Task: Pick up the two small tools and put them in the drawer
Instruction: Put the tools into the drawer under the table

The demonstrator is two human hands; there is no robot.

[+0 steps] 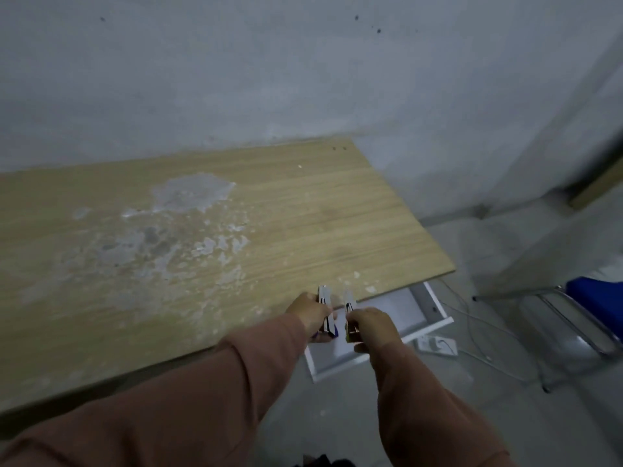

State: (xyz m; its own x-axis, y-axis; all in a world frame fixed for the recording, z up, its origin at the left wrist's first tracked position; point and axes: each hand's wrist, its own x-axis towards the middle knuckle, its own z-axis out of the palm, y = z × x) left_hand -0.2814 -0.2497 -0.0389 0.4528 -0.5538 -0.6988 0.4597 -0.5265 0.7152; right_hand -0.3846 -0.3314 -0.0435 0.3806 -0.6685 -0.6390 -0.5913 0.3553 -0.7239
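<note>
My left hand (pixel 308 311) grips a small silver tool with a blue end (pixel 326 310), which looks like a stapler. My right hand (pixel 372 326) holds a second small silver tool (pixel 350 313) beside it. Both tools point away from me, side by side. They hang over the front edge of the wooden table (pixel 236 230) and above the open white drawer (pixel 387 357) below the table's right end. Both arms wear brown sleeves.
The tabletop has worn, pale patches at its middle. A grey wall stands behind. On the floor to the right lie a white power strip (pixel 436 345) with cables and a metal-framed chair with a blue seat (pixel 596 294).
</note>
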